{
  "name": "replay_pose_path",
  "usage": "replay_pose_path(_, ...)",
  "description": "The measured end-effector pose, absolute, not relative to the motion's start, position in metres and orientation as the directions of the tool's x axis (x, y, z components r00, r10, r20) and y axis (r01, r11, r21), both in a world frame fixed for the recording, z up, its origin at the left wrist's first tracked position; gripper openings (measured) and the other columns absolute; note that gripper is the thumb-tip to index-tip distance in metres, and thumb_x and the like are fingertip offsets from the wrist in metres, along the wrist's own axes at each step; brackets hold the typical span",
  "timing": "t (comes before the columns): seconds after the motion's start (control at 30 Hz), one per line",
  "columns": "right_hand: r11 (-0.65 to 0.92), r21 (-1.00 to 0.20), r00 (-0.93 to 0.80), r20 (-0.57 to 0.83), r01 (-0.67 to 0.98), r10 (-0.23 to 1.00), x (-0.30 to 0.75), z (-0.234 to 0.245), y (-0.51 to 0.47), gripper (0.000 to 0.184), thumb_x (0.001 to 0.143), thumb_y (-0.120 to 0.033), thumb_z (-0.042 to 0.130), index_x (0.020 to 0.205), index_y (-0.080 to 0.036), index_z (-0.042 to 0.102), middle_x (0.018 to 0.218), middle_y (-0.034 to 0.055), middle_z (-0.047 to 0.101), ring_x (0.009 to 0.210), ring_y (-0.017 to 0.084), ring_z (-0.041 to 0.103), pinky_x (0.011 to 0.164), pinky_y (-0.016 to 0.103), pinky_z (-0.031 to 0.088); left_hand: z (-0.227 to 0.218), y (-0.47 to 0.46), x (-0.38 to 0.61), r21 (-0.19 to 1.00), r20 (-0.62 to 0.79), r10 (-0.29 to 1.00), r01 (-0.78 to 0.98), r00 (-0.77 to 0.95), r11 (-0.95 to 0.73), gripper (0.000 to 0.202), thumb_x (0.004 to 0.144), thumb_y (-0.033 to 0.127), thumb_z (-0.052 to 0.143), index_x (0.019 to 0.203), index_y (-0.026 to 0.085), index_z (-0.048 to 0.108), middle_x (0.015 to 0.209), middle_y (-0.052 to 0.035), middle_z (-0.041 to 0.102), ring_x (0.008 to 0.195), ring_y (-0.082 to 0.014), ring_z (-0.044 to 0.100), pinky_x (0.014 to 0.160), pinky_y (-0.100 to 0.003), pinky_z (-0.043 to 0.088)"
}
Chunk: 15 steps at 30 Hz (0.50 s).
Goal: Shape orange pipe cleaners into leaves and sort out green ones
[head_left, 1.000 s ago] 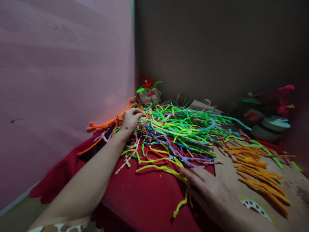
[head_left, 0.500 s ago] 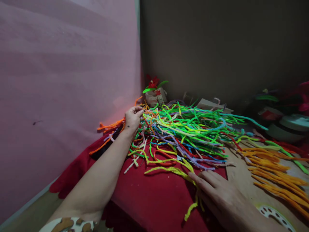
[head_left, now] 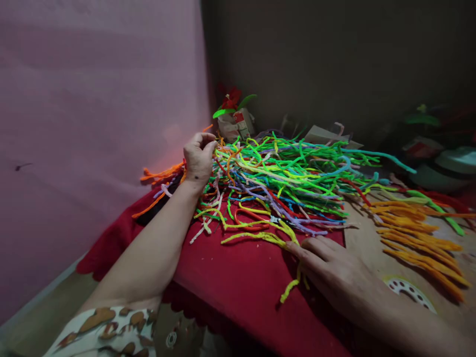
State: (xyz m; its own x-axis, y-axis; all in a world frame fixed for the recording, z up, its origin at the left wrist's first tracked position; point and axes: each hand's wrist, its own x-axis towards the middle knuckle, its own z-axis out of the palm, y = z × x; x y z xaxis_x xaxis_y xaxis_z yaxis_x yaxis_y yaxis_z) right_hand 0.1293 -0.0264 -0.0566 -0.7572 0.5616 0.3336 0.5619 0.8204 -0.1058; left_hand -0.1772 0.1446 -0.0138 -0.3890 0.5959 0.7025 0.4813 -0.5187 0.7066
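Observation:
A thick heap of pipe cleaners (head_left: 290, 168), mostly green with purple, blue, red and pink ones, lies across the table. My left hand (head_left: 201, 156) is at the heap's left end, thumb and forefinger pinched at the tip of a pipe cleaner; its colour is hard to make out. Yellow pipe cleaners (head_left: 256, 237) lie at the front, with their bent ends hanging down below my right hand (head_left: 334, 267). That hand is closed on them, its fingertips partly hiding the bunch. Orange-handled scissors (head_left: 253, 218) lie partly under the strands, close to the yellow bunch.
A red cloth (head_left: 238, 277) covers the table's left part, beside a brown board (head_left: 360, 238) with orange pipe cleaners (head_left: 416, 233) and a white holed disc (head_left: 409, 292). Behind stand a red flower (head_left: 232, 97) and small boxes. A pink wall (head_left: 104, 124) rises at left.
My view has tipped down, so the table and both hands sit higher in the picture. Both hands keep nearly the same places on the pipe cleaners.

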Motion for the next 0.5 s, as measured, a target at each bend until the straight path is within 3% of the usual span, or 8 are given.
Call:
replay_pose_path(0.2,0.814,-0.113,-0.764,0.294,0.569,0.575,0.128,-0.055,-0.027,0.032,0.087,-0.010,0.039,0.113,-0.014,0.057,0.080,0.0103,0.057,0.069,0.017,0.049,0.057,0.026,0.041,-0.024,0.150,-0.178,0.725,0.629,0.706,0.573,-0.325,-0.382,0.012,0.065,0.018,0.060,0.075,0.014,0.062,0.067,0.0008,0.060,0.063,-0.0105,0.053,0.064,-0.023,0.042)
replay_pose_path(0.33,0.790,-0.159,-0.743,0.274,0.592,0.611,0.129,-0.056,-0.029,0.029,0.087,-0.011,0.040,0.107,-0.016,0.060,0.080,0.0094,0.056,0.071,0.017,0.048,0.061,0.028,0.039,-0.015,0.139,-0.169,0.656,0.688,0.649,0.660,-0.325,-0.366,0.016,0.067,0.018,0.060,0.082,0.013,0.063,0.074,-0.0009,0.061,0.066,-0.0108,0.052,0.066,-0.023,0.042)
replay_pose_path(0.43,0.759,-0.193,-0.697,0.305,0.622,0.649,0.129,-0.057,-0.032,0.025,0.087,-0.012,0.041,0.098,-0.017,0.063,0.077,0.0069,0.055,0.069,0.016,0.047,0.061,0.027,0.036,0.003,0.112,-0.144,0.660,0.671,0.723,0.576,-0.166,-0.481,0.017,0.072,0.023,0.058,0.085,0.013,0.062,0.077,-0.0016,0.061,0.067,-0.0107,0.053,0.065,-0.022,0.042)
replay_pose_path(0.5,0.736,-0.206,-0.668,0.316,0.644,0.673,0.128,-0.059,-0.033,0.022,0.087,-0.014,0.043,0.095,-0.018,0.063,0.076,0.0055,0.055,0.068,0.016,0.047,0.060,0.026,0.035,0.014,0.088,-0.123,0.691,0.530,0.841,0.519,0.111,-0.504,0.018,0.076,0.030,0.057,0.083,0.014,0.062,0.075,-0.0016,0.062,0.069,-0.0116,0.055,0.064,-0.022,0.042)
